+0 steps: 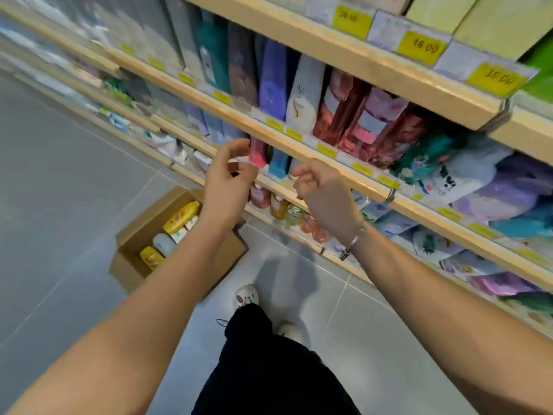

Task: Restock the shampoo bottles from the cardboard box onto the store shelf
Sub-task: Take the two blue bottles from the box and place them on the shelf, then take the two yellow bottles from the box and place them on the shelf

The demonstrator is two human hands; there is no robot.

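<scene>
An open cardboard box (131, 235) sits on the floor by the shelving, below my left forearm. It holds yellow shampoo bottles (181, 217) and a white bottle (164, 243) lying on their sides. Both hands are raised in front of the wooden store shelf (299, 139). My left hand (227, 184) has loosely curled, spread fingers, and its fingertips are close to a pink bottle (258, 154) on the shelf. I see nothing clearly gripped in it. My right hand (321, 190) hovers just right of it, fingers curled and apart, empty, with a bracelet on its wrist.
Several shelf tiers run diagonally across the right, packed with bottles and refill pouches behind yellow price tags (422, 47). A row of small orange pump bottles (278, 206) stands on a lower tier. Grey tile floor (59, 175) lies on the left. My leg and shoes (247, 296) are below.
</scene>
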